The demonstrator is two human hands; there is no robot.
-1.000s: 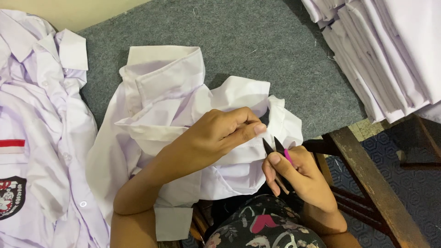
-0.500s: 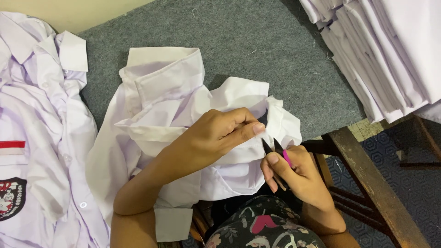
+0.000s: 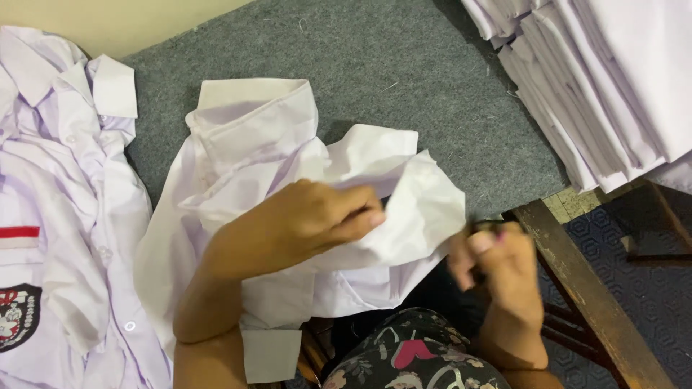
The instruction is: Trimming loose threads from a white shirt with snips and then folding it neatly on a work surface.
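Under my left hand (image 3: pixel 310 220) lies a white shirt (image 3: pixel 274 166), crumpled and spread over the grey carpeted desk (image 3: pixel 375 65). That hand is closed on a fold of the cloth, fingers (image 3: pixel 360 216) curled over the top and pinching it so the fabric bunches up and rises in a peak just past my fingertips. The shirt's collar (image 3: pixel 249 94) lies beyond the hand, farther from me, and a cuff (image 3: pixel 270 354) hangs down close to my forearm.

Just to the right of that pinched fold is my right hand (image 3: pixel 497 266), blurred, held a little apart from the cloth's edge. It is curled shut around something small and dark with a touch of pink (image 3: pixel 490 229); through the blur I cannot tell what the tool is.

Off to the left of my left arm sits a heap of more white shirts (image 3: pixel 58 216), one with a red stripe and a dark badge on it. Beyond my right hand, farther out, a tall stack of folded white shirts (image 3: pixel 598 79) rests on the desk. Beside my right wrist runs a dark wooden frame (image 3: pixel 584 288). Flowered cloth (image 3: pixel 411 364) covers my lap below both hands.
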